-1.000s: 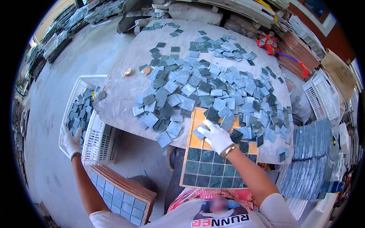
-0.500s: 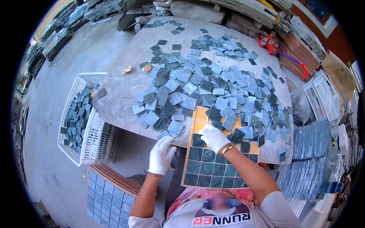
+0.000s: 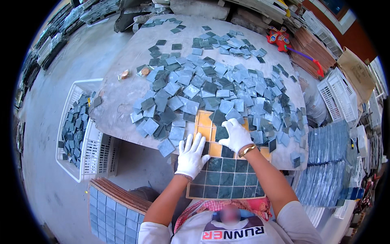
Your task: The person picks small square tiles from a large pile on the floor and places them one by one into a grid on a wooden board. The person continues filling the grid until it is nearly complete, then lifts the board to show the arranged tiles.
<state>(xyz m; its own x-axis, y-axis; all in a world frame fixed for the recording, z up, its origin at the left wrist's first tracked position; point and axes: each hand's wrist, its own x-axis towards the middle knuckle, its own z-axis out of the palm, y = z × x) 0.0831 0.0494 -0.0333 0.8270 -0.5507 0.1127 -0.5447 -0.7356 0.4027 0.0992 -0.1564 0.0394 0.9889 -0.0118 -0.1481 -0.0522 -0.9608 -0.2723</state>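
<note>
My left hand [image 3: 191, 157], in a white glove, lies flat with its fingers spread on the left edge of the gridded board [image 3: 203, 118]. My right hand [image 3: 237, 138], also gloved, is bent over the board's upper middle. A dark green stone tile [image 3: 222, 133] shows between its thumb and forefinger, which seem to grip the edges. Square stone tiles [image 3: 212, 178] fill the board's near rows, while orange cells show farther up. Beyond both hands, a heap of loose grey-green tiles [image 3: 191, 91] overlaps the board's far edge.
The heap lies on a pale worktable [image 3: 122, 97]. At left stands a white crate [image 3: 67, 110] full of tiles; below it, a stack of tiled boards [image 3: 109, 211]. Bundled slate-coloured sheets [image 3: 328, 162] and white crates [image 3: 340, 91] stand at right, near a red toy [image 3: 278, 38].
My left hand has moved right onto the board and spread its fingers. My right hand has shifted slightly, now with a dark tile at its fingertips. The whole view has shifted a little.
</note>
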